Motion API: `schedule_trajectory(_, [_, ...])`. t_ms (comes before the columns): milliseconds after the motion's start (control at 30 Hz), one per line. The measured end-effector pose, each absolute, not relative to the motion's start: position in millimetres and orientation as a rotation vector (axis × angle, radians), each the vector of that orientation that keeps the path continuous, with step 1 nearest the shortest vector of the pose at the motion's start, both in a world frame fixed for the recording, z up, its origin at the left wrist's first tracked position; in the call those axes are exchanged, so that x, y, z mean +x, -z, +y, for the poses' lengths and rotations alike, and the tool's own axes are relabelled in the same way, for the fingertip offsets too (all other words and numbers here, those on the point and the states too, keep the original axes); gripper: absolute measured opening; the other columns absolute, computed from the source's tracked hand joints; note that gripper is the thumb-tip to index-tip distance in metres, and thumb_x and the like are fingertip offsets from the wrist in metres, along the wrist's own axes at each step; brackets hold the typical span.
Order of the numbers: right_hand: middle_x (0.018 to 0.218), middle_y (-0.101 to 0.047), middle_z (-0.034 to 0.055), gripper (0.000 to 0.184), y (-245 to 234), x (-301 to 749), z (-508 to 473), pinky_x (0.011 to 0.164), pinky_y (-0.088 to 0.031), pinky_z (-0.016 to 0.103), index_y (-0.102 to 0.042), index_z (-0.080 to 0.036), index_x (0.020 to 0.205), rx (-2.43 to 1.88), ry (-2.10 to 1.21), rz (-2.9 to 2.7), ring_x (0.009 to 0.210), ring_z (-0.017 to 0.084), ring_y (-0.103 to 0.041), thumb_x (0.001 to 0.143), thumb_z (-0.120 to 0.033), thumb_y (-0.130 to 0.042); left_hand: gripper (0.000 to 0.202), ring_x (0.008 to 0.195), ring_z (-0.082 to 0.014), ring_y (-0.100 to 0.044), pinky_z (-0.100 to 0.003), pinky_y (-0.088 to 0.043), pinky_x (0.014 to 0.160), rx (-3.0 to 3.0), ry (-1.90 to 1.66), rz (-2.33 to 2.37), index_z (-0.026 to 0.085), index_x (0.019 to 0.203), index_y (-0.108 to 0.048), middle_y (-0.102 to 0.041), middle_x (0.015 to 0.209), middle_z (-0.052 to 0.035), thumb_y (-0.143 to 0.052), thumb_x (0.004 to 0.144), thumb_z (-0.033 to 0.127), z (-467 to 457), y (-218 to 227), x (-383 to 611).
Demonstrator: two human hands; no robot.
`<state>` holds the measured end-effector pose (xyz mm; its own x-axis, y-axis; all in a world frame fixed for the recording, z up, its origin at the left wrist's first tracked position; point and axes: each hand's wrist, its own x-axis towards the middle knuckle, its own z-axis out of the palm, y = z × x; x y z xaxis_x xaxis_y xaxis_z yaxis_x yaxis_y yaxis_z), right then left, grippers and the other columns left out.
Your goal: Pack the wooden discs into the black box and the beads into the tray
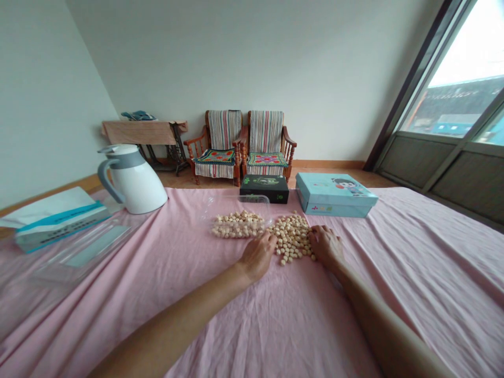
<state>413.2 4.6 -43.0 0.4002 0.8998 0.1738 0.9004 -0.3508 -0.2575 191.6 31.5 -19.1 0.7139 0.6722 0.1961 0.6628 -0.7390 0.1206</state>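
Note:
A loose pile of small, pale, roundish nuts or seeds [290, 239] lies on the pink cloth between my two hands. More of them [238, 224] sit in a clear plastic tub [255, 199] just left of the pile. My left hand [258, 257] is at the pile's left edge by the tub's near corner, its fingers curled together; whatever is in them is hidden. Against the pile's right edge, my right hand [326, 245] rests palm down, with bent, slightly parted fingers touching the outer pieces.
Behind the pile stand a black box [263, 190] and a light blue box [334, 197]. To the left are a white jug [139, 181], a tissue-like carton [61, 226] and a clear plastic lid [94, 247]. Two wooden chairs [240, 142] stand beyond the cloth-covered table [177, 315].

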Motion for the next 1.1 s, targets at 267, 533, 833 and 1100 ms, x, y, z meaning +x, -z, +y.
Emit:
schedule_trajectory(267, [0.119, -0.060, 0.0103, 0.034, 42, 413, 4, 0.083, -0.035, 0.037, -0.060, -0.018, 0.110, -2.354, -0.008, -1.557, 0.110, 0.025, -0.051, 0.091, -0.030, -0.034, 0.010, 0.088, -0.0193, -0.056, -0.031, -0.047, 0.080, 3.055, -0.790, 0.898, 0.018, 0.087, -0.054, -0.059, 0.090, -0.0042, -0.049, 0.085, 0.010, 20, -26, 179])
schedule_trajectory(533, [0.119, -0.060, 0.0112, 0.035, 40, 411, 4, 0.083, -0.035, 0.037, -0.060, -0.018, 0.111, -2.358, -0.023, -1.562, 0.110, 0.025, -0.051, 0.091, -0.030, -0.034, 0.015, 0.095, -0.0209, -0.056, -0.036, -0.046, 0.087, 2.969, -1.260, 1.005, 0.017, 0.100, -0.058, -0.062, 0.098, -0.0069, -0.047, 0.090, 0.018, 52, -51, 161])
schedule_trajectory(833, [0.116, -0.061, 0.0099, 0.034, 41, 411, 2, 0.083, -0.034, 0.037, -0.060, -0.018, 0.110, -2.343, 0.026, -1.565, 0.107, 0.025, -0.052, 0.091, -0.031, -0.035, 0.015, 0.094, -0.0192, -0.058, -0.030, -0.047, 0.083, 2.850, -0.497, 0.883, 0.017, 0.089, -0.059, -0.063, 0.093, -0.0054, -0.051, 0.081, 0.006, 40, 20, 189])
schedule_trajectory(1100, [0.117, -0.060, 0.0106, 0.034, 41, 411, 2, 0.084, -0.034, 0.036, -0.060, -0.018, 0.111, -2.354, 0.014, -1.566, 0.108, 0.024, -0.052, 0.091, -0.030, -0.035, 0.013, 0.087, -0.0172, -0.057, -0.027, -0.046, 0.079, 2.852, -0.490, 0.900, 0.018, 0.084, -0.053, -0.060, 0.089, -0.0037, -0.049, 0.080, 0.006, 32, 20, 189])
